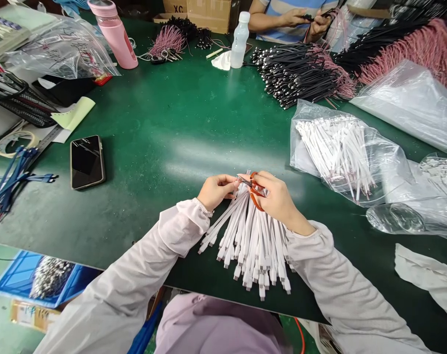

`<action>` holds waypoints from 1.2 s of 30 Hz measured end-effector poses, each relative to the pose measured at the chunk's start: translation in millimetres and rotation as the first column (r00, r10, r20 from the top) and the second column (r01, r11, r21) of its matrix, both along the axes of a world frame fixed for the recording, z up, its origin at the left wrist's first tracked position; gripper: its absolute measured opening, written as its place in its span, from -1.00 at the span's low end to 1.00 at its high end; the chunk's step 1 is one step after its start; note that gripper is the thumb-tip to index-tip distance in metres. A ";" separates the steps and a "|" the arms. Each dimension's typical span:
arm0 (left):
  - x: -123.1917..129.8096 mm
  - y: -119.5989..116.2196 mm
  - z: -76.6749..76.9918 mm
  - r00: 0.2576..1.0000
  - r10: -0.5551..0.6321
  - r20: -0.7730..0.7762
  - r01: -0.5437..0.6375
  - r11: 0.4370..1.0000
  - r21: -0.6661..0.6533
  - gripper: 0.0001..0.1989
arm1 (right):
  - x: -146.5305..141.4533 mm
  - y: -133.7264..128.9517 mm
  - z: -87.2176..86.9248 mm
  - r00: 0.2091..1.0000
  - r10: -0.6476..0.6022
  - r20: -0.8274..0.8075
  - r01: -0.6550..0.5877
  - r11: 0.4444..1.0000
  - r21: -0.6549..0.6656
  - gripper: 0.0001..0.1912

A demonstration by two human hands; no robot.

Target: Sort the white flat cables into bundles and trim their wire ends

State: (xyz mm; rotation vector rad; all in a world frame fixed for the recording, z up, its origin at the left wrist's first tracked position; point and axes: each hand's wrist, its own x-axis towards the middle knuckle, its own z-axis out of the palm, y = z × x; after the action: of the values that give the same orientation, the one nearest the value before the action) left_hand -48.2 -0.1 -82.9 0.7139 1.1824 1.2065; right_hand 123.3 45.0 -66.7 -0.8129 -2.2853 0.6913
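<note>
A spread of flat white cables with plug ends toward me lies at the table's front edge. My right hand is closed around small scissors with orange-red handles. Their blades point left, to the fingertips of my left hand. That hand pinches what appears to be the end of a white cable above the bundle's far end. The exact spot where blades and cable meet is too small to make out.
Bagged white cables lie at right, with a black cable pile behind. A phone and blue cables are at left. A bottle and pink tumbler stand farther back. Another person's hands work opposite.
</note>
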 end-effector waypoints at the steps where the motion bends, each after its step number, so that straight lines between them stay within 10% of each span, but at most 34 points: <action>1: 0.1 -0.2 0.2 1.000 0.001 -0.006 -0.001 1.000 0.004 -0.71 | 0.0 1.1 0.5 1.000 0.000 -0.003 0.000 1.000 0.012 -0.88; 9: -6.6 1.1 8.7 0.967 0.012 -0.255 -0.011 1.000 0.004 -0.66 | 60.9 4.5 24.8 0.922 -0.254 0.292 0.258 0.966 0.022 -0.86; 14: -18.1 -1.7 23.2 0.750 -0.178 -0.637 0.190 0.981 -0.050 -0.43 | 138.3 -30.6 19.1 0.748 -0.416 0.517 0.452 0.890 0.063 -0.80; 18: -34.7 -29.2 35.2 0.692 -0.333 -0.641 0.313 0.938 -0.149 -0.46 | 165.7 -56.8 11.5 0.640 -0.519 0.566 0.499 0.842 0.207 -0.72; 24: -35.3 -89.1 35.5 0.610 -0.403 -0.682 0.420 0.895 -0.154 -0.50 | 103.4 -60.3 16.7 0.660 -0.453 0.599 0.478 0.869 0.130 -0.62; 30: 35.8 -138.0 16.6 0.600 -0.302 -0.741 0.549 0.829 0.106 -0.49 | 3.1 -63.3 26.6 0.661 -0.240 0.711 0.318 0.948 0.024 -0.19; 36: 68.3 -160.7 -6.7 0.598 -0.154 -0.787 0.501 0.838 0.217 -0.52 | -25.5 -75.5 25.4 0.649 -0.073 0.758 0.114 0.993 -0.002 -0.60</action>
State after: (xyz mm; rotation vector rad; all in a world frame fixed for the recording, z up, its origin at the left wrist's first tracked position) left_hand 20.1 -160.8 -89.7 1.8293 1.3511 0.8332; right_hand 97.8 -30.5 -41.3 -1.4517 -2.9332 0.3789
